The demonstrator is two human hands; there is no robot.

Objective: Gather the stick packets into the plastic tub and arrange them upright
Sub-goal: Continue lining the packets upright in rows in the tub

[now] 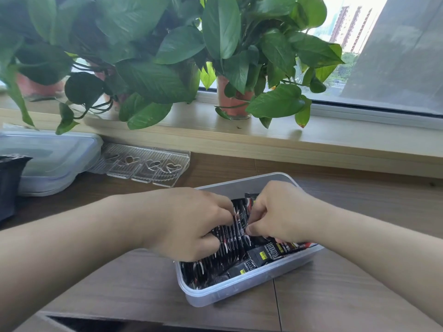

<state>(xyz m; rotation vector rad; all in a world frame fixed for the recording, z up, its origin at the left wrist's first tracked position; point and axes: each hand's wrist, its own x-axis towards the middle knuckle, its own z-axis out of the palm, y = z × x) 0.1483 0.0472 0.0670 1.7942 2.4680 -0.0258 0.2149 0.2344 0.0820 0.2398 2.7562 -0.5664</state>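
A clear plastic tub (242,287) stands on the wooden table in the middle of the head view. Inside it are several black stick packets (230,248); a row of them stands on edge along the left side, while others with yellow labels (265,255) lie flat by the near right wall. My left hand (189,224) reaches into the tub with its fingers curled round the standing row. Over the far half of the tub, my right hand (280,212) pinches the tops of the packets. Both hands hide much of the tub's contents.
A clear ribbed tray with heart shapes (143,164) lies at the back left, beside a pale blue lidded box (48,159) and a dark bag (9,183) at the left edge. Potted plants (235,97) line the window ledge behind. A dark gap opens at the near table edge.
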